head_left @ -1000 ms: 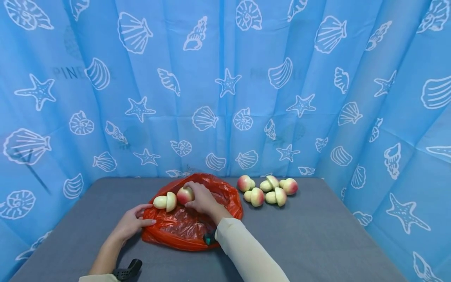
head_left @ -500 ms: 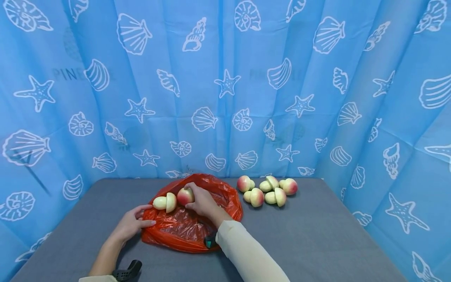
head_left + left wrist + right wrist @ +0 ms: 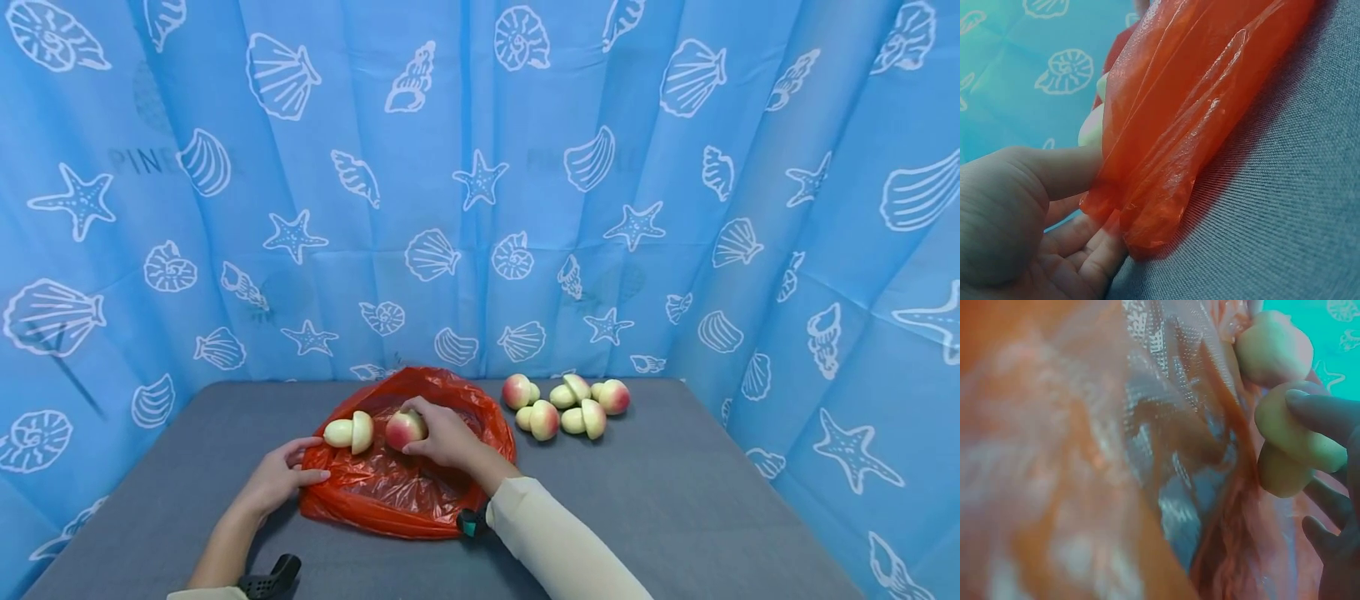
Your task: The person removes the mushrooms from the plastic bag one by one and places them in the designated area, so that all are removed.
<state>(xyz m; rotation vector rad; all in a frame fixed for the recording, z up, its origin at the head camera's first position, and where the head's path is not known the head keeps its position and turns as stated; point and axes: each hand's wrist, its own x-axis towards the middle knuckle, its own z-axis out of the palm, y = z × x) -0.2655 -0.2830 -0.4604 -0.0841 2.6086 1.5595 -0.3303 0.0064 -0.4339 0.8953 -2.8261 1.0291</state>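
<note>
Head view: the right hand (image 3: 442,433) grips a toy mushroom (image 3: 405,428) over the red plastic bag (image 3: 405,492) at the table's (image 3: 675,500) centre, beside 1 other mushroom (image 3: 343,432). Left wrist view: the left hand (image 3: 1029,219) pinches the bag's edge (image 3: 1147,206). Right wrist view: fingers (image 3: 1325,415) curl around the mushroom (image 3: 1294,440).

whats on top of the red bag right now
Two mushroom-shaped toys sit on the red plastic bag: one lies free near its far left edge, and the right hand holds the other. Whether anything lies under the crumpled plastic cannot be seen.
</note>
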